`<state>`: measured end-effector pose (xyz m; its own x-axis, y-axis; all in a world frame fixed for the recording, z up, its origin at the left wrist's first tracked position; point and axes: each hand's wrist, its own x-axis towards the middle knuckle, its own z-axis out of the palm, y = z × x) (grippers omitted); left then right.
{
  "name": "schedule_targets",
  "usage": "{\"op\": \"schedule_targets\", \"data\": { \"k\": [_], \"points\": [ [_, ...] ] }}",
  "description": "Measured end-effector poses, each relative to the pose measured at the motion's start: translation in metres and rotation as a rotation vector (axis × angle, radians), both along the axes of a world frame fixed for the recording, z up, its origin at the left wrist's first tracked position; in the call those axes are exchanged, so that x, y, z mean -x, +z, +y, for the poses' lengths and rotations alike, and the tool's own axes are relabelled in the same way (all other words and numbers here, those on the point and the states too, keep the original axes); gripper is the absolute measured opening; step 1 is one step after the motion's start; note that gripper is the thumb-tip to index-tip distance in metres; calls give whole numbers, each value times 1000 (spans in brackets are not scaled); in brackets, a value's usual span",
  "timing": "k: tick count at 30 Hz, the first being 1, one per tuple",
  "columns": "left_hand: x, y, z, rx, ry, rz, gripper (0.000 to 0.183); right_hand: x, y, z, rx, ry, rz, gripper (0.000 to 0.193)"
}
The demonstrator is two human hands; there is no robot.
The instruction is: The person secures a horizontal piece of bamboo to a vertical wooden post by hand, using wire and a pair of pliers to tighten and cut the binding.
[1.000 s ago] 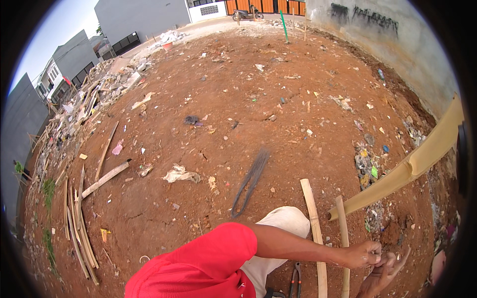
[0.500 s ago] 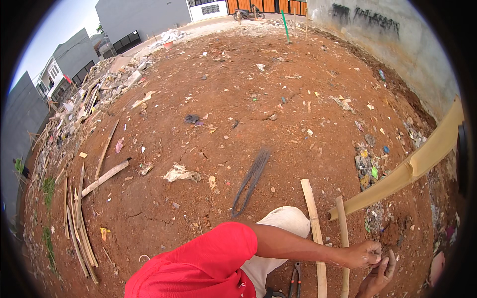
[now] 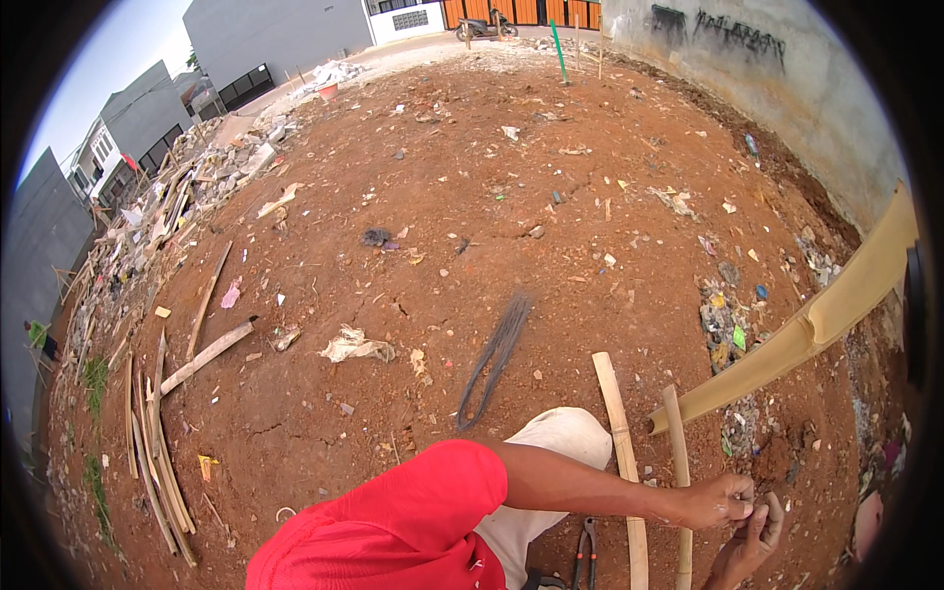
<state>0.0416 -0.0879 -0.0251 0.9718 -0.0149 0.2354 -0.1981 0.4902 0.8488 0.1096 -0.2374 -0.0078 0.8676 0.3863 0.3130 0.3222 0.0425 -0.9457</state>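
My left hand (image 3: 723, 501) reaches across from the red sleeve, with its fingers pinched together. Just below it, touching or almost touching at the fingertips, is my right hand (image 3: 752, 544), its thumb and fingers curled closed. Whatever they hold between them is too small to make out. Two bamboo strips lie beside my hands: a wide flat strip (image 3: 621, 462) by my knee and a narrower one (image 3: 678, 472) partly under my left wrist. Pincers with orange-red handles (image 3: 586, 553) lie on the soil near my foot. Ahead of my knee rests a looped bundle of dark wire (image 3: 492, 366).
A large split bamboo length (image 3: 787, 344) slants up at the right, near a concrete wall (image 3: 767, 98). Several bamboo strips (image 3: 162, 452) lie at the left. Rubble (image 3: 211, 167) lines the left edge, where a person in green (image 3: 41, 337) stands far off.
Both hands stay together in nearly the same spot, with only slight finger movement. The view has shifted a little, and the distant person in green shows more.
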Motion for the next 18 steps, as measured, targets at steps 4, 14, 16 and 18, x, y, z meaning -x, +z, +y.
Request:
{"op": "schedule_targets", "data": {
  "k": [4, 14, 16, 18],
  "points": [
    [0, -2, 0, -22, 17, 16, 22, 16, 11, 15, -64, -49, 32, 31],
    [3, 1, 2, 12, -12, -1, 22, 4, -8, 7, -87, 21, 122, 42],
    [3, 3, 2, 4, -13, -3, 22, 2, -9, 5, -105, 38, 133, 41],
    [2, 2, 2, -5, -9, -10, 23, -7, -16, 0, -82, 7, 119, 41]
  ]
}}
